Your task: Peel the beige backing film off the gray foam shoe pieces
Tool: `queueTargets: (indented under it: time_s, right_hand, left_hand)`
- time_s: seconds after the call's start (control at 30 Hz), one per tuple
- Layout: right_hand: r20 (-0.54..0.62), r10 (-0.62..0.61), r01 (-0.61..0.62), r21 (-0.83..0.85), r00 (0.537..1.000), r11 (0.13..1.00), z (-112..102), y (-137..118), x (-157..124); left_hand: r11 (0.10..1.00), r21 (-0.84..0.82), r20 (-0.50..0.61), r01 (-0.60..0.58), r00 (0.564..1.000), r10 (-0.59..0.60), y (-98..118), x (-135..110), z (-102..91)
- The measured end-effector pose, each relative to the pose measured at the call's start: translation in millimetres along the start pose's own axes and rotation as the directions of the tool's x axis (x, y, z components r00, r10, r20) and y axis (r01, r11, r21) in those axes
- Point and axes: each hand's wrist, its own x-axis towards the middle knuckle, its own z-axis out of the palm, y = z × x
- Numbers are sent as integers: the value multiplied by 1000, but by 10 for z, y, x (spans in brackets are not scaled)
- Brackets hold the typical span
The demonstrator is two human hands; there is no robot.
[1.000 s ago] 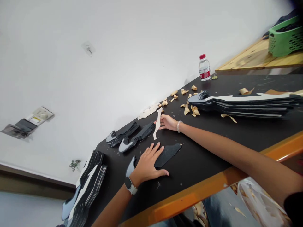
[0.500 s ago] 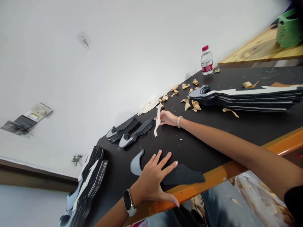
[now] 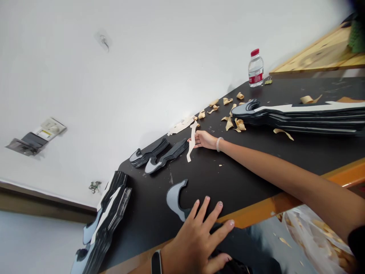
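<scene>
While the right hand (image 3: 203,139) closes on a narrow cream strip (image 3: 193,131), pinching it just above the black surface (image 3: 148,198), the left hand (image 3: 196,239) lies open with its fingers spread, not visibly gripping. Beneath that palm sits a dark foam piece (image 3: 178,201) with a grey crescent at one end. It lies at the surface's near side, and its far end, partly hidden by the hand, seems to overhang the orange edge strip (image 3: 273,205).

Also on the surface: a long stack of black-and-white cut shapes (image 3: 296,118) on the right; two short stacks of dark cut shapes (image 3: 148,156) just beyond the strip; a taller black-and-white stack (image 3: 105,213) at the corner; curled tan offcuts (image 3: 229,123) scattered near the long stack; and a water bottle with a red cap (image 3: 256,68) against the wall.

Step in hand, as judged: handling single cut pieces apart from the stacks. The overhanging foam piece calls for steady support from the left hand, and the strip for a secure pinch.
</scene>
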Motion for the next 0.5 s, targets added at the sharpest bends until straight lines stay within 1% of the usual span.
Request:
queueTargets:
  time_s: [0.03, 0.1, 0.17, 0.2, 0.23, 0.27, 0.33, 0.4, 0.43, 0.5]
  right_hand:
    - [0, -1, 1, -2, 1000, 1000, 0, 1, 0]
    - [-1, -2, 2, -6, 1000, 1000, 1, 2, 2]
    - [-4, 0, 0, -10, 1000, 1000, 2, 2, 3]
    - [-5, 2, -2, -11, 1000, 1000, 3, 2, 3]
    - [-6, 4, -4, -12, 1000, 1000, 3, 1, 2]
    - [-6, 5, -5, -13, 1000, 1000, 4, 1, 1]
    - [-2, 6, -6, -16, 1000, 1000, 3, 2, -2]
    - [4, 5, -5, -19, 1000, 1000, -1, 5, -2]
    - [7, 6, -5, -21, 1000, 1000, -5, 8, 0]
    - [15, 8, -8, -26, 1000, 1000, -14, 14, 5]
  left_hand:
    - [999, 37, -19, -19, 1000, 20, 27, -2, 22]
    - [987, 132, -88, -96, 990, 108, 85, 0, 79]
    - [953, 234, -178, -192, 955, 236, 150, 9, 122]
    - [936, 275, -216, -218, 935, 282, 180, 17, 125]
    - [923, 305, -248, -233, 917, 313, 206, 28, 109]
    - [918, 325, -265, -230, 909, 321, 225, 41, 74]
    - [915, 346, -256, -206, 918, 304, 230, 74, -49]
    - [916, 369, -197, -155, 950, 240, 191, 109, -210]
    - [924, 368, -178, -109, 967, 185, 160, 126, -289]
    - [954, 301, -88, 6, 996, 22, 88, 151, -421]
